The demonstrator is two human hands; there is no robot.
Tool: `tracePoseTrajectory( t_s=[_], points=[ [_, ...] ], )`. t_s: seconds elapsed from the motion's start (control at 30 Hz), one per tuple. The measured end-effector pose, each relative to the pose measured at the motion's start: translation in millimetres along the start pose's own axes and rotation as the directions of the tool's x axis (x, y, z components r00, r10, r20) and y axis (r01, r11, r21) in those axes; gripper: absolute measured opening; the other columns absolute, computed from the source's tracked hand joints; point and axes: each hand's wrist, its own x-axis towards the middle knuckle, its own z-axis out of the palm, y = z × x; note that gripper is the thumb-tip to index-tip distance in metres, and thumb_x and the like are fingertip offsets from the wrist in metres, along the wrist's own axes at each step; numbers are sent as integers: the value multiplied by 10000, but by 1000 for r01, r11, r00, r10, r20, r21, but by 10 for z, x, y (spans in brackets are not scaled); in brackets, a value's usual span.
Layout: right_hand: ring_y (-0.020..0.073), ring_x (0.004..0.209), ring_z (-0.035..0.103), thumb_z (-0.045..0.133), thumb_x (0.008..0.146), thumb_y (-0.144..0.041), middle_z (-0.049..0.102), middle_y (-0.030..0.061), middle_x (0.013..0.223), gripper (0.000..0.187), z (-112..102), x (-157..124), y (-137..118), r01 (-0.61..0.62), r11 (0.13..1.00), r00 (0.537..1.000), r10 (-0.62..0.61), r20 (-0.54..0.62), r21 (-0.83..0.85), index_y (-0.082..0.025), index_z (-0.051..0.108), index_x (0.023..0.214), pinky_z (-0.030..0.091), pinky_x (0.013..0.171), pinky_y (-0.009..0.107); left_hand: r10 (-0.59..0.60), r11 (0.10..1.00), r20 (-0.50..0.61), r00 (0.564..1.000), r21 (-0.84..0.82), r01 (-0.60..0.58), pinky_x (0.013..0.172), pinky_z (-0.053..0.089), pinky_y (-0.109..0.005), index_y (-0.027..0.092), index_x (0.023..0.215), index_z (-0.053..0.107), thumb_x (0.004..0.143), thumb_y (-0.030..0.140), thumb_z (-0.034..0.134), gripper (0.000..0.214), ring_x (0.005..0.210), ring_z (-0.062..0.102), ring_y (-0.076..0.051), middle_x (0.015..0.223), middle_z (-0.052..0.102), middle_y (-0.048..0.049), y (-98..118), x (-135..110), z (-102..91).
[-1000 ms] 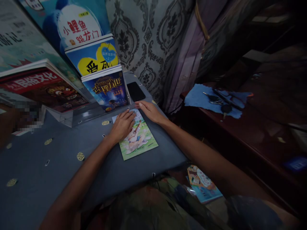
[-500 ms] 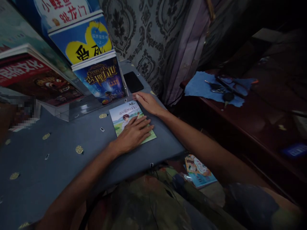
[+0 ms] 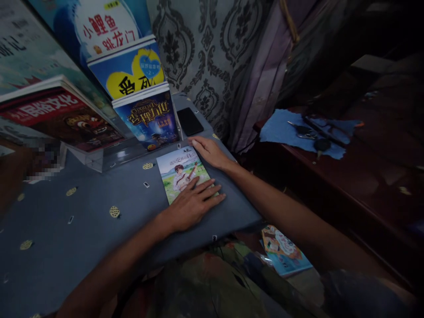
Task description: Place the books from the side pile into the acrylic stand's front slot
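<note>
A thin paperback book (image 3: pixel 179 170) lies shut on the grey pineapple-print tablecloth (image 3: pixel 132 229). Its cover shows a dark-haired figure with a guitar on green grass. My left hand (image 3: pixel 195 201) rests flat on the lower part of that cover, fingers stretched to the right, hiding its bottom edge. At the book's upper right corner lies my right hand (image 3: pixel 210 152), fingers extended along the edge and gripping nothing. Just beyond it is a black phone (image 3: pixel 189 122), flat on the cloth.
Upright books, among them a blue one (image 3: pixel 149 117) and a red one (image 3: pixel 73 117), stand in a clear holder (image 3: pixel 88 159). Another person's blurred arm (image 3: pixel 11 172) shows at left. Keys (image 3: pixel 304 131) and glasses lie on blue cloth at right. A book (image 3: pixel 285 249) lies below the table edge.
My left hand has slid down the cover, baring the guitar picture. My right hand stays by the upper right corner. The whole view has shifted slightly.
</note>
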Motion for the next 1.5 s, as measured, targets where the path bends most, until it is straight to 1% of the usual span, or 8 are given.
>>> tracePoseTrajectory(
  t_s=[0.2,0.53,0.8,0.93,1.07,1.2,1.33,1.5],
  points=[
    [249,1140,672,370,1029,-486,739,78,1198,467,11,31,32,-28,999,999,29,-41,25,-204,687,1224,505,1017,408,-13,1000,-25,1000,2,13,1237,250,-525,224,1475,449,1009,166,399,472,1518,314,-240,1565,470,-79,-56,15,-9],
    [239,1099,689,382,1027,-406,759,78,1143,409,-9,36,-8,-47,999,998,49,-49,25,-198,697,1184,519,992,398,-15,1000,-23,1000,20,15,1231,272,-541,207,1477,451,977,158,452,503,1508,336,-248,1555,479,-108,-368,100,-56],
    [241,1044,702,388,1025,-402,771,66,1088,396,-15,14,-43,-46,999,998,45,-33,-11,-204,704,1156,531,948,385,-17,1000,-48,999,4,17,1224,282,-544,225,1469,474,968,165,484,505,1496,361,-249,1533,507,-108,-380,105,-28],
    [260,1038,702,398,1016,-396,769,89,1090,400,-14,-5,-59,-25,997,1000,26,12,-74,-181,717,1124,525,944,389,-18,1000,-60,998,17,19,1212,301,-550,209,1458,484,1010,189,429,452,1489,374,-251,1528,511,-116,-368,101,-23],
    [245,1062,694,454,987,-337,753,91,1166,357,-9,-27,-40,7,997,1000,-5,26,-82,-176,692,1200,520,956,385,-16,999,-42,999,44,18,1222,281,-536,211,1500,416,1034,183,363,470,1515,322,-231,1570,454,-117,-331,60,-13],
    [242,1072,691,481,965,-294,749,89,1186,337,-3,-33,-31,23,998,999,-21,26,-57,-186,694,1204,528,954,395,-22,998,-49,999,62,25,1247,257,-495,195,1532,352,1044,168,331,489,1529,286,-204,1590,423,-106,-289,-93,-7],
    [248,1080,692,483,963,-285,746,103,1194,335,-12,-36,-45,27,998,999,-25,44,-56,-177,691,1203,532,953,409,-24,994,-80,997,101,32,1253,265,-492,167,1517,374,1043,168,363,474,1516,315,-218,1568,457,-108,-275,-390,-31],
    [269,1095,690,482,956,-269,748,104,1194,333,-19,-24,-7,37,992,998,-31,52,-125,-189,691,1202,533,962,448,-76,991,-156,985,99,92,1210,372,-469,175,1491,426,1024,168,418,467,1483,386,-215,1516,524,-118,-258,-802,-65]
  ],
)
